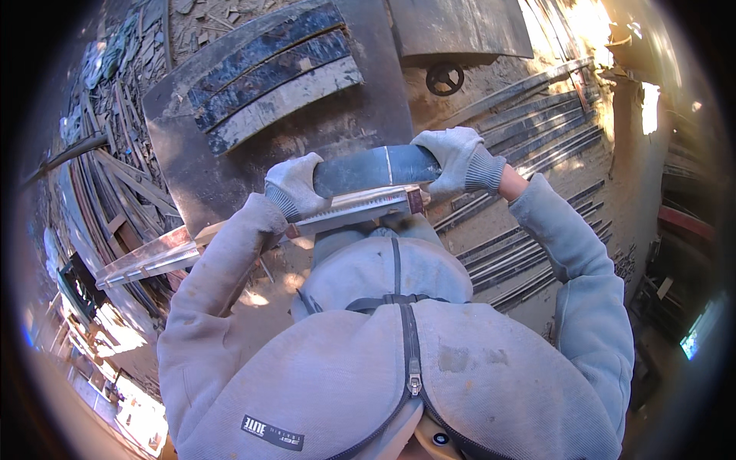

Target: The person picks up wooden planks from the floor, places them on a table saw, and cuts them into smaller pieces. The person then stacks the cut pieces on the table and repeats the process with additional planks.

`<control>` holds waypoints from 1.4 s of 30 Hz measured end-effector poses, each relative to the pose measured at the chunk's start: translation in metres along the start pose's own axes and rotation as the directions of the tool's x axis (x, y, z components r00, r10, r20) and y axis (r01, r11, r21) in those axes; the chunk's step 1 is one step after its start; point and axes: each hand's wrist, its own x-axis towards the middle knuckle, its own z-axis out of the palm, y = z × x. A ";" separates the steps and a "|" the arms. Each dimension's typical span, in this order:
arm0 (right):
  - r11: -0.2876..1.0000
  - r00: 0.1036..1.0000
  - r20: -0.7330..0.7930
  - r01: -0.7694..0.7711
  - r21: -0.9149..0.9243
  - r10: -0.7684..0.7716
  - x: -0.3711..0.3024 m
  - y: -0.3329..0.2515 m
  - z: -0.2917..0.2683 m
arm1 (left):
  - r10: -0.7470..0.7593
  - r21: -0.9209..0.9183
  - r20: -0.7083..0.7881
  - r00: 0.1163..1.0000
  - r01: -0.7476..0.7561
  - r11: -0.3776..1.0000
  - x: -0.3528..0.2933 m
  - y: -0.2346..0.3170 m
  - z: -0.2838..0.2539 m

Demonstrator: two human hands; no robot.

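A dark blue-grey slab (353,170) with a pale line across it spans the space between my hands; fisheye bending makes it look curved. My left hand (297,184), in a light grey glove, is closed round its left end. Round the right end my right hand (458,159), gloved alike, is closed with the thumb toward me. Just below the slab, on my side, lies a pale metal rail (356,211) with a reddish-brown block (415,201) at its right end. I cannot tell whether slab and rail touch. Farther off, several dark and whitish boards (272,80) lie on a metal machine table (372,115).
A black handwheel (445,79) sits under another metal plate (460,27) at the far right. Long timber strips (529,115) lie on the ground to the right. Scrap wood (123,115) is piled at left, where a long metal bar (146,261) sticks out.
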 end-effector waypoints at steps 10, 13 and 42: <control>0.262 0.891 -0.125 0.007 0.965 0.437 -0.058 0.068 0.027 | -0.290 -0.987 0.139 0.947 0.108 -0.122 0.039 0.027 0.042; -0.228 0.948 -0.045 0.122 0.966 0.314 -0.081 0.084 0.036 | -0.168 -0.969 0.200 0.965 0.169 -0.182 0.035 0.028 0.054; -0.024 0.531 -0.137 0.286 0.958 0.836 -0.072 0.167 0.102 | -0.224 0.262 -0.253 0.941 0.290 0.921 0.037 0.035 0.161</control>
